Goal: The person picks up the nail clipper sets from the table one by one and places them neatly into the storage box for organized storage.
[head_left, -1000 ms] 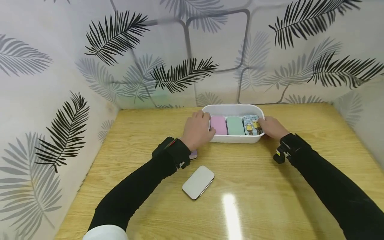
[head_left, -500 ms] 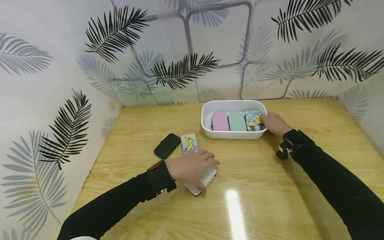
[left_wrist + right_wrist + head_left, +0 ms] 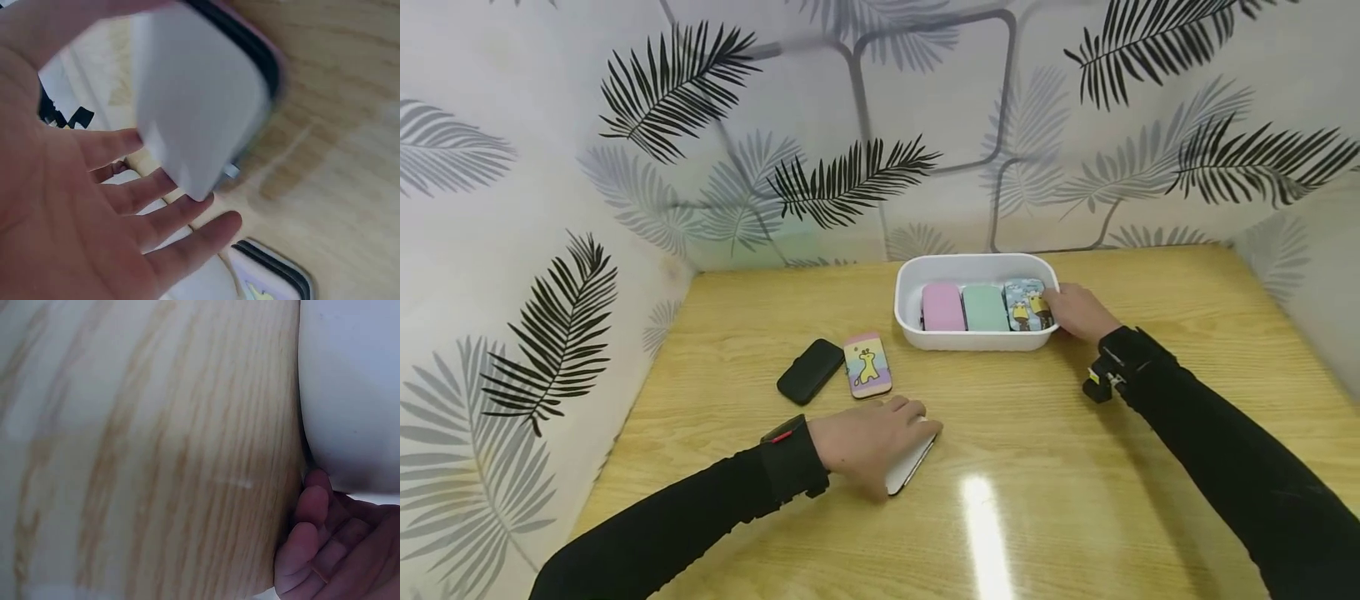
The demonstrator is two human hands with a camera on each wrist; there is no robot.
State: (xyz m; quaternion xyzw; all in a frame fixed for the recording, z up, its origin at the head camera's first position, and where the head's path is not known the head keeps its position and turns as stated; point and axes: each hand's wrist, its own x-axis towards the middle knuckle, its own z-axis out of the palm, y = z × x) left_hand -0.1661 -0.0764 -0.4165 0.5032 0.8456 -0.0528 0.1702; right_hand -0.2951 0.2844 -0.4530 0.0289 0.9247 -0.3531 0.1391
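In the head view my left hand (image 3: 867, 443) lies over a flat white case (image 3: 910, 467) with rounded corners. The left wrist view has the white case (image 3: 194, 100) tilted, held by its edges between thumb and fingertips, its dark rim and a small metal hinge showing. My right hand (image 3: 1081, 312) grips the right end of a white plastic bin (image 3: 977, 342). Its curled fingers (image 3: 312, 506) sit low against the outside wall. Inside the bin stand a pink case (image 3: 943, 307), a mint green case (image 3: 986, 308) and a blue case (image 3: 1026, 304) with giraffes, side by side.
Left of the bin lie a black case (image 3: 810, 372) and a pastel case (image 3: 867, 365) with a yellow giraffe, both flat on the wooden table (image 3: 1075, 467). Patterned cloth walls (image 3: 820, 108) stand behind the table and along its sides.
My left hand has gone from the bin's left end down to the white case and taken hold of it. The right hand stays at the bin's right end.
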